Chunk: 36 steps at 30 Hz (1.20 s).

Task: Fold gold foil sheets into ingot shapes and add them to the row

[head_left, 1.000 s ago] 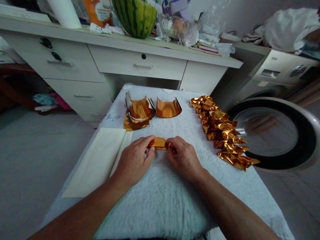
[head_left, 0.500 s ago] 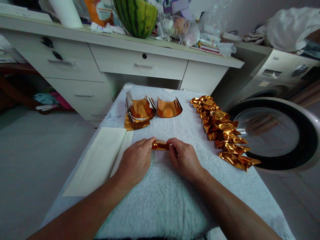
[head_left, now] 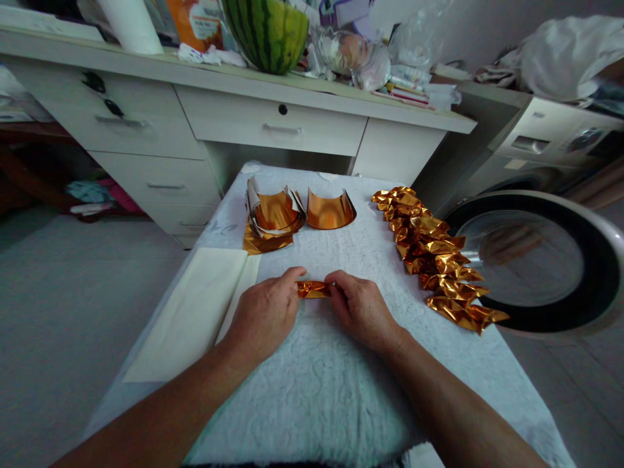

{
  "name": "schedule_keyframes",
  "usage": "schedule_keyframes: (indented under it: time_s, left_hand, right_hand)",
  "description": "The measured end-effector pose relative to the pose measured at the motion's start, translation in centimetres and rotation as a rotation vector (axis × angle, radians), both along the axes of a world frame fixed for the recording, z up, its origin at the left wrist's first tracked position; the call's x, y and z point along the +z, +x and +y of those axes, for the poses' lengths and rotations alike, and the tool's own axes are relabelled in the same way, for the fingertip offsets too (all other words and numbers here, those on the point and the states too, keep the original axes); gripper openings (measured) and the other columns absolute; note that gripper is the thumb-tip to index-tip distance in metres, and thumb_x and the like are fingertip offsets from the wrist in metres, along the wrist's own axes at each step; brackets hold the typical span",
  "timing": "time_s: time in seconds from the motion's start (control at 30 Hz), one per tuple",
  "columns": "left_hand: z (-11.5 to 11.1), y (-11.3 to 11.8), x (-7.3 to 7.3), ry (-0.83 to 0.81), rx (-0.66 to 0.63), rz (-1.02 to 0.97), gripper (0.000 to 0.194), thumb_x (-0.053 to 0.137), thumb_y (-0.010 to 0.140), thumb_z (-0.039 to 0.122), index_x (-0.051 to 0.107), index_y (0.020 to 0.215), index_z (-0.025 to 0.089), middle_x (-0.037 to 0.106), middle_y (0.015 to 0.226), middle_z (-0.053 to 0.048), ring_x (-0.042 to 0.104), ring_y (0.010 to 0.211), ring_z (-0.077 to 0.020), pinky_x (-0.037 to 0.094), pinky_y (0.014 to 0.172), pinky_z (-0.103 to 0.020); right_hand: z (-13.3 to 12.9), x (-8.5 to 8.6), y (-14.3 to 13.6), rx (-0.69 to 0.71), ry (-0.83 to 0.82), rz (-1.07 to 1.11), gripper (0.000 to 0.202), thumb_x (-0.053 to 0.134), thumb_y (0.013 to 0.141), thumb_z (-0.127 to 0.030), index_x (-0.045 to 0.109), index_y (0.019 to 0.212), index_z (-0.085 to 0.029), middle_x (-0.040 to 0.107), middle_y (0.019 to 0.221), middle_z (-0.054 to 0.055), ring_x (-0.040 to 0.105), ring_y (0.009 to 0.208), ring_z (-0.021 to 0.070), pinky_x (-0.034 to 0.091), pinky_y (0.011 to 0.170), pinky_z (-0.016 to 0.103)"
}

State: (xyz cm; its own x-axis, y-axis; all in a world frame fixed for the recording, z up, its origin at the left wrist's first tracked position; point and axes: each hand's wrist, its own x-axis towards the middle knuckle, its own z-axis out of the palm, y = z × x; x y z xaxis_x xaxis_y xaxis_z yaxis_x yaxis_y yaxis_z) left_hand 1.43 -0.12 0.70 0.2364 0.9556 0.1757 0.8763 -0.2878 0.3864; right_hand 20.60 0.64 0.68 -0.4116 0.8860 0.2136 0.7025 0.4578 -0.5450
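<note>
Gold foil strip point(head_left: 313, 290), crosswise — between left grip point(head_left: 266, 311) and right grip point(head_left: 363, 309)

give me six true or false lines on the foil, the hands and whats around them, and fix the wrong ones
1. A gold foil piece sits between the left hand and the right hand. True.
2. The right hand is well away from the foil. False: its grip is at the right end of the gold foil piece.
3. The crumpled gold pieces form a row along the table's right side. True.
4. The white paper lies beside the right hand. False: the white paper is at the table's left side.
5. The washing machine door stands open. True.
6. The watermelon sits on the table. False: the watermelon is on the counter.
</note>
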Motion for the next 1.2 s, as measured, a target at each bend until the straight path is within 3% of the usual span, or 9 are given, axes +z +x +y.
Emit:
schedule_keyframes:
  time_s: [0.3,0.53,0.63,0.73,0.9,1.1,1.2]
  left_hand:
    - [-0.1,0.1,0.8,-0.041,0.01,0.008,0.035,0.041,0.09,0.016,0.061,0.119,0.02,0.075,0.076,-0.002,0.071,0.067,-0.0214,0.048,0.062,-0.03]
    - [-0.1,0.1,0.6,-0.067,0.026,-0.018,0.033,0.043,0.089,0.017,0.063,0.114,0.023,0.076,0.079,-0.002,0.07,0.069,-0.0212,0.045,0.062,-0.029]
    - [0.0,-0.1,0.8,-0.112,0.027,-0.12,0.032,0.044,0.086,0.016,0.065,0.108,0.023,0.075,0.079,-0.001,0.069,0.068,-0.0189,0.044,0.061,-0.027]
    - [0.2,-0.3,1.2,-0.193,0.013,-0.262,0.03,0.044,0.083,0.016,0.066,0.102,0.022,0.067,0.063,0.003,0.06,0.054,-0.0152,0.037,0.053,-0.024]
    - [0.4,-0.7,1.5,-0.358,-0.019,-0.469,0.026,0.044,0.081,0.019,0.067,0.092,0.02,0.052,0.05,0.007,0.044,0.043,-0.0118,0.028,0.045,-0.022]
    - [0.5,-0.7,1.5,-0.593,-0.034,-0.703,0.025,0.045,0.078,0.021,0.066,0.092,0.019,0.037,0.046,0.008,0.032,0.041,-0.0101,0.018,0.041,-0.022]
    - [0.4,-0.7,1.6,-0.654,-0.05,-0.833,0.023,0.045,0.085,0.028,0.064,0.096,0.019,0.03,0.048,0.009,0.029,0.043,-0.0099,0.018,0.042,-0.022]
  right_hand:
    - [0.1,0.5,0.4,0.054,-0.06,0.095,0.016,0.047,0.088,-0.012,0.061,0.092,-0.018,0.065,0.071,-0.001,0.056,0.057,0.0104,0.037,0.057,0.021]
    - [0.0,0.6,0.4,0.093,-0.065,0.118,0.016,0.046,0.089,-0.012,0.06,0.096,-0.019,0.065,0.073,-0.001,0.059,0.061,0.0113,0.038,0.06,0.021]
    - [0.0,0.8,0.6,0.111,-0.08,0.15,0.02,0.047,0.09,-0.013,0.057,0.106,-0.02,0.061,0.067,-0.004,0.054,0.056,0.0104,0.037,0.058,0.021]
    - [0.1,1.0,1.2,0.146,-0.114,0.2,0.024,0.052,0.09,-0.018,0.053,0.114,-0.02,0.058,0.068,-0.005,0.051,0.056,0.01,0.038,0.058,0.021]
    - [0.5,1.8,2.2,0.218,-0.108,0.259,0.041,0.06,0.084,-0.013,0.053,0.123,-0.022,0.057,0.098,0.003,0.053,0.073,0.0114,0.046,0.066,0.024]
    - [0.8,2.3,2.5,0.314,-0.273,0.338,0.018,0.052,0.091,-0.011,0.064,0.099,-0.021,0.063,0.097,0.003,0.06,0.09,0.0141,0.049,0.081,0.029]
    - [1.0,1.9,2.7,0.262,-0.459,0.496,0.008,0.058,0.092,-0.022,0.064,0.096,-0.019,0.064,0.089,0.002,0.06,0.081,0.0129,0.049,0.073,0.026]
